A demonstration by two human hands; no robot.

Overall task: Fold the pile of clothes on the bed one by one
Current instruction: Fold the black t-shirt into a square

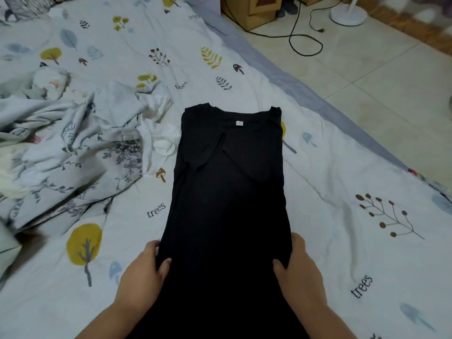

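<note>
A person's left hand [144, 265] grips the left edge of a black garment [230, 192] low in the frame, thumb lying on top of the cloth and fingers tucked under its border. The right hand [297, 267] mirrors it on the opposite edge, thumb pressed onto the fabric and fingers wrapped around the side. Both forearms reach in from the bottom of the frame.

The black garment lies flat down the centre of the frame, its neckline toward the top with a small white label [239, 123] showing inside the collar. Its sides appear folded inward, making a long narrow strip, and a thin seam or strap line crosses the upper left part of it.

It rests on a bed [330, 192] covered with a white sheet printed with yellow trees, mushrooms, twigs and the word "trees". At the left of the frame sits the pile of clothes [73, 148], rumpled pale fabrics with grey floral print, and a white dotted piece [160, 140] lies just beside the black garment's upper left edge.

Beyond the bed's grey border, in the upper right of the frame, is a tiled floor [381, 77] with a black cable [305, 42] looping across it, cardboard boxes [249, 11] and the white round base of a stand [348, 15].
</note>
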